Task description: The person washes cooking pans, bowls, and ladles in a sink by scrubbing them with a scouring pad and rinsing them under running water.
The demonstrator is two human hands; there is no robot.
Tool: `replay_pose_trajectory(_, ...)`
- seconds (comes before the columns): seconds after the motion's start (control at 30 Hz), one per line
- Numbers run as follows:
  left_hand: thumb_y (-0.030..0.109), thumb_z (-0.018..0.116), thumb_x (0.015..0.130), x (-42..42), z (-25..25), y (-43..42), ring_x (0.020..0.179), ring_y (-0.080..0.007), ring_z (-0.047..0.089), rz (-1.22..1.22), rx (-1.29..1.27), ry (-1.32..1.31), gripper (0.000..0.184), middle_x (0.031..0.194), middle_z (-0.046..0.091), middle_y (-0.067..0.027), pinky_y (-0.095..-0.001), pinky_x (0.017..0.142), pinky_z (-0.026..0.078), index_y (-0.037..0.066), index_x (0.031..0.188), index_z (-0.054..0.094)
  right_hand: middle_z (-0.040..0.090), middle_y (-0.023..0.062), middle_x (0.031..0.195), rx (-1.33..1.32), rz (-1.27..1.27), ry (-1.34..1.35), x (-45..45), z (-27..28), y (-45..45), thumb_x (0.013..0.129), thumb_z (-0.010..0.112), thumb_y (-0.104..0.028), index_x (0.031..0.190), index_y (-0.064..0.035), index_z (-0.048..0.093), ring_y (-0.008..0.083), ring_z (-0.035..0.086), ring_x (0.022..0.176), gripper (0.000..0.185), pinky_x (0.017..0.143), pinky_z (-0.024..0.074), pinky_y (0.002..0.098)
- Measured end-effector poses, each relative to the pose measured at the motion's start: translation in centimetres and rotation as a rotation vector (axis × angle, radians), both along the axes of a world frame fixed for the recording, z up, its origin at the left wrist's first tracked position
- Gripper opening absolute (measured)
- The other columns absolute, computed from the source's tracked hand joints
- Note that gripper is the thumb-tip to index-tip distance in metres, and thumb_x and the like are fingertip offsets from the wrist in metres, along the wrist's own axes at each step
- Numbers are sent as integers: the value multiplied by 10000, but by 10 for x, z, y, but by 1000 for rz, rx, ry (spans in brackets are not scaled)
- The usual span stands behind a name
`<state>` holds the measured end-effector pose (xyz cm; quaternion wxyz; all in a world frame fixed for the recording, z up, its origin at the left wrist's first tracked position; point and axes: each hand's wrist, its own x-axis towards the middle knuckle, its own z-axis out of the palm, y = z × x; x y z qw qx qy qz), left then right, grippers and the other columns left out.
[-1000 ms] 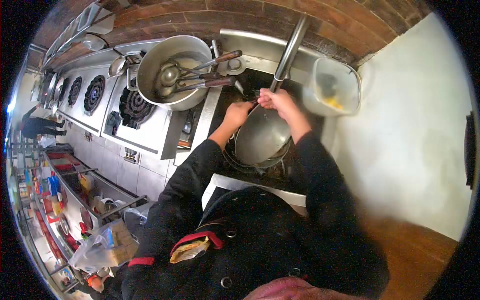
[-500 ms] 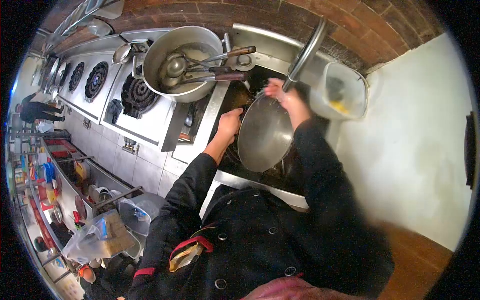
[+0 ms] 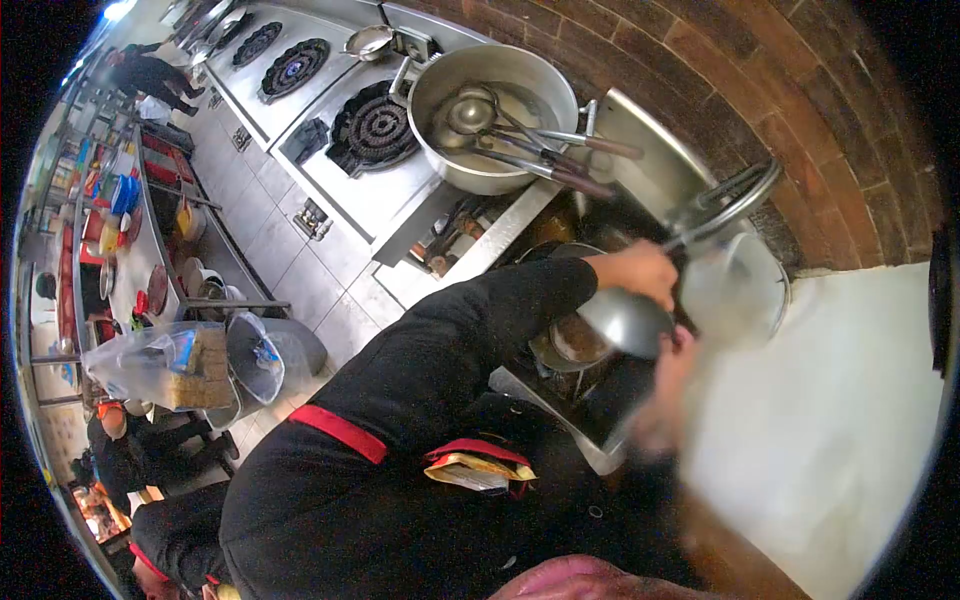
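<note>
A metal pan (image 3: pixel 622 318), shaped like a wok, is tilted over the dark sink area beside the stove. My left hand (image 3: pixel 640 272) reaches across from the left, its fingers closed at the pan's upper rim. My right hand (image 3: pixel 677 355) is smeared by motion at the pan's right edge; its grip is not clear. Just above the hands is the end of a curved metal faucet (image 3: pixel 755 195). Beneath the pan, another round vessel with brownish contents (image 3: pixel 578 340) shows in part.
A large pot (image 3: pixel 480 180) holding several ladles stands left of the sink, handles sticking out toward it. Burners (image 3: pixel 380 125) line the stove. A translucent container (image 3: pixel 745 290) sits at right by the white wall. Other people (image 3: pixel 150 75) are in the room at left.
The pan has tipped over and shifted right. My left hand has moved from its left side to its upper rim; my right hand has dropped from under the faucet. The view has turned.
</note>
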<state>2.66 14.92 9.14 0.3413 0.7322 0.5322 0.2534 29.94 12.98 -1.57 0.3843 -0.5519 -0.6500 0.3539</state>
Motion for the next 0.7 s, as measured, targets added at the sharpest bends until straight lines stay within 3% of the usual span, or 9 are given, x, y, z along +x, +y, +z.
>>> replay_pose_trajectory(0.07, 496, 729, 681, 18, -17, 10, 770, -318, 631, -129, 215, 109, 398, 731, 645, -100, -459, 644, 494, 109, 731, 649, 592, 96, 894, 88, 4, -260, 11, -4, -10, 768, 721, -55, 921, -42, 604, 206, 559, 800, 193, 727, 466, 306)
replay_pose_trajectory(0.17, 429, 728, 657, 36, -25, 17, 855, -322, 619, -169, 163, 207, 341, 752, 653, -100, -475, 672, 494, 106, 731, 647, 561, 102, 824, -74, 41, -447, 7, 37, -30, 740, 715, -18, 823, -38, 545, 232, 544, 717, 190, 673, 459, 332)
replay_pose_trajectory(0.3, 381, 708, 635, 41, -34, 28, 877, -329, 605, -205, 120, 228, 302, 778, 653, -104, -474, 686, 500, 103, 736, 644, 525, 98, 771, 2, 113, -517, -4, 45, -49, 741, 705, -15, 768, -37, 478, 232, 514, 650, 229, 640, 444, 343)
replay_pose_trajectory(0.4, 347, 683, 640, 36, -22, 19, 876, -334, 605, -174, 267, 125, 264, 751, 641, -122, -463, 691, 512, 98, 717, 636, 490, 106, 748, -103, 63, -497, -22, 67, -60, 724, 676, 0, 766, -38, 470, 261, 496, 664, 213, 641, 430, 360)
replay_pose_trajectory(0.53, 395, 649, 662, 19, 2, 2, 841, -353, 628, -81, 177, 139, 318, 762, 657, -146, -465, 704, 521, 90, 745, 672, 456, 111, 731, 87, 76, -579, -22, 50, -45, 690, 654, 0, 772, -44, 465, 297, 470, 698, 211, 656, 409, 397)
replay_pose_trajectory(0.6, 454, 604, 700, -4, 23, -11, 784, -378, 647, -79, 65, 334, 407, 796, 676, -171, -481, 709, 529, 72, 797, 706, 454, 111, 731, 111, 84, -537, -23, 44, -25, 682, 646, 4, 772, -47, 465, 309, 471, 712, 209, 661, 404, 415)
replay_pose_trajectory(0.67, 477, 587, 714, -22, 5, -21, 765, -385, 652, -26, 39, 304, 443, 805, 680, -177, -488, 706, 531, 65, 815, 713, 508, 103, 770, 420, 206, -494, -42, 57, -2, 686, 656, -6, 793, -51, 493, 317, 505, 739, 200, 668, 414, 432)
replay_pose_trajectory(0.7, 501, 570, 729, -31, -7, -27, 747, -392, 657, 18, 17, 273, 480, 814, 684, -183, -496, 704, 532, 57, 834, 719, 508, 103, 770, 423, 216, -489, -55, 65, 6, 686, 656, -6, 793, -51, 493, 317, 505, 739, 200, 668, 414, 432)
